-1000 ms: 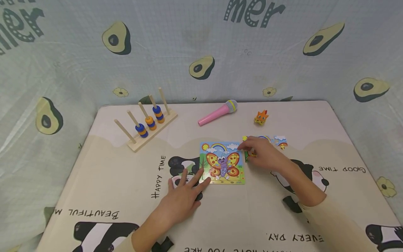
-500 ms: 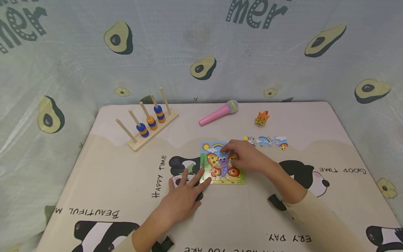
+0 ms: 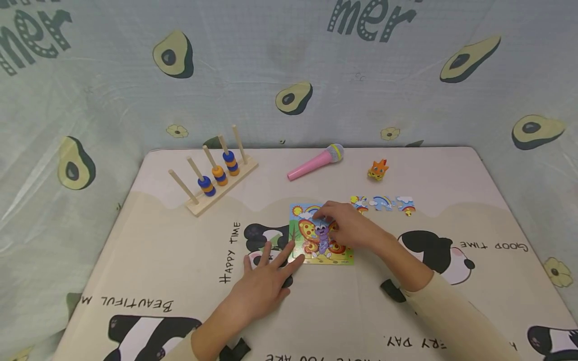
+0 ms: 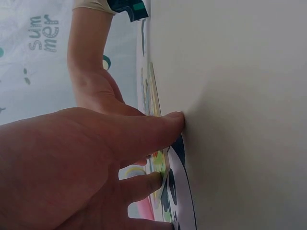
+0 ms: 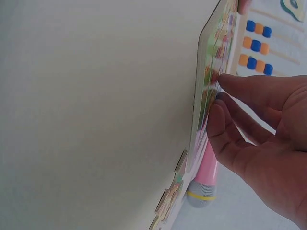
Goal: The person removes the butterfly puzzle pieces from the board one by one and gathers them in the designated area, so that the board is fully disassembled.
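Observation:
A square butterfly jigsaw puzzle (image 3: 325, 259) lies at the middle of the table. My left hand (image 3: 263, 291) rests spread and flat, its fingertips at the puzzle's lower left corner. Over the upper right of the picture, my right hand (image 3: 352, 225) bends its fingers down. In the right wrist view, thumb and fingers come together at the puzzle board (image 5: 203, 62) around a small dark blue bit of a puzzle piece (image 5: 219, 96), mostly hidden. Three loose puzzle pieces, among them a rainbow piece (image 3: 382, 202), lie in a row behind the right hand.
A wooden peg rack (image 3: 212, 198) with blue and orange rings stands at the back left. Farther right lie a pink toy microphone (image 3: 311, 164) and a small orange toy figure (image 3: 377, 170). A printed curtain (image 3: 235, 65) hangs behind the table's far edge.
My right hand has moved left from the puzzle's right edge onto its upper right part, uncovering the row of loose pieces. My left hand stays at the corner.

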`<state>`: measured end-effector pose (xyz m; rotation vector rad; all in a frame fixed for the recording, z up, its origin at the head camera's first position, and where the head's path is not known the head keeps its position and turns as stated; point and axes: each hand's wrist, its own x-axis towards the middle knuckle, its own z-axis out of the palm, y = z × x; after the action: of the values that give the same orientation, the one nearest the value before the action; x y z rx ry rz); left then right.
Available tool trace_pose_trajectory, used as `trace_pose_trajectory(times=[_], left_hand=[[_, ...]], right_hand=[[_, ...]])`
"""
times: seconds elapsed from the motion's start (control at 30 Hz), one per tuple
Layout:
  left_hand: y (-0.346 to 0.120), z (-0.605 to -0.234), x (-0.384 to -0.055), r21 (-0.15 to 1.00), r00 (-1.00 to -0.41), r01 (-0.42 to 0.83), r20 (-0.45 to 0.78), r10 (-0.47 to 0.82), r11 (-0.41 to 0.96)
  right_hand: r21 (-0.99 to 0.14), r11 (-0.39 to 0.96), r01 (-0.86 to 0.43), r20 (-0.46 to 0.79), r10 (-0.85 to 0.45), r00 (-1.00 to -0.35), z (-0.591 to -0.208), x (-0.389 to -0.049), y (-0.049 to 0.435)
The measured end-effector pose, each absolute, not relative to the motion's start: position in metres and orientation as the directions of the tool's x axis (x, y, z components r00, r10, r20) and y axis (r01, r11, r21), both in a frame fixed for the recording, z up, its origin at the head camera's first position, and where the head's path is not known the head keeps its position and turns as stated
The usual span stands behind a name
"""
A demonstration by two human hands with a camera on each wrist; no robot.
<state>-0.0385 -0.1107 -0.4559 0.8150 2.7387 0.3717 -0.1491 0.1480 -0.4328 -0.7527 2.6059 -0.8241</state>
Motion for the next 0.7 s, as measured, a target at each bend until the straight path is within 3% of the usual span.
trace_pose_trajectory(times=[0.23,0.53,0.7], left_hand=[[-0.112,-0.466,-0.04,0.308,-0.812,0.502,-0.153,0.563,0.808],[-0.106,-0.434,-0.037,0.303,-0.808,0.472,-0.225,0.544,0.828],[-0.107,-0.444,-0.038,0.29,-0.812,0.482,-0.207,0.546,0.827]], right_hand=[[-0.599,0.701,-0.388,-0.128,-0.562,-0.817,-0.432,-0.147,0.147],[-0.57,0.708,-0.416,-0.119,-0.573,-0.811,-0.433,-0.146,0.145],[-0.567,0.713,-0.413,-0.122,-0.568,-0.814,-0.434,-0.145,0.143]])
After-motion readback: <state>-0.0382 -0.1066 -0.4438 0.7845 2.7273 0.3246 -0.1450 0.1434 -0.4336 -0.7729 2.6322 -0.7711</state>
